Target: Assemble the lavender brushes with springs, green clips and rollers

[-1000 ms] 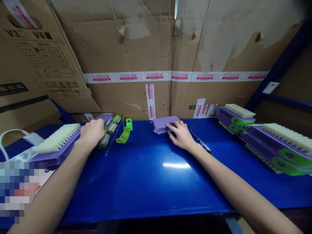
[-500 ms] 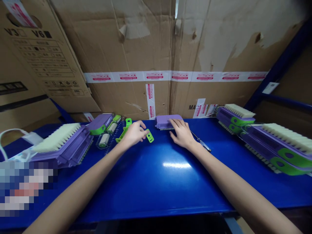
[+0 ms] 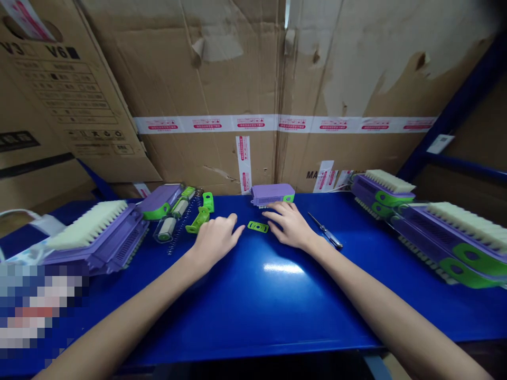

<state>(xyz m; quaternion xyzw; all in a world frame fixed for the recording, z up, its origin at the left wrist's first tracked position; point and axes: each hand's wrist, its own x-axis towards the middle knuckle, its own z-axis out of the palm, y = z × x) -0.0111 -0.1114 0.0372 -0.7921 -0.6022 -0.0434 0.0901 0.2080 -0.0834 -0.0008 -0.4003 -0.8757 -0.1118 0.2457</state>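
Observation:
Flat on the blue table lies a small green plate with holes (image 3: 257, 226), between my two hands. My left hand (image 3: 219, 236) is just left of it, fingers apart and holding nothing. Its fingers are beside a green bracket (image 3: 199, 220), which they partly cover. My right hand (image 3: 288, 224) reaches over the table with fingers spread, near the right end of the green plate. Behind its fingertips sits a purple brush-like block with a green end (image 3: 271, 194); whether the fingers touch it I cannot tell. A screwdriver (image 3: 326, 231) lies to the right of that hand.
Purple bristled brush units (image 3: 95, 232) are stacked at the left, and more (image 3: 451, 237) at the right. Near the left hand lie a long spring (image 3: 182, 224), clear-cased rollers (image 3: 166, 229) and another green part (image 3: 208, 201). Cardboard (image 3: 198, 158) walls the back.
My left hand moved from the left-side parts toward the middle, carrying the green plate, then let it go on the table and drew back slightly. The purple block shifted slightly; my right hand slid off it.

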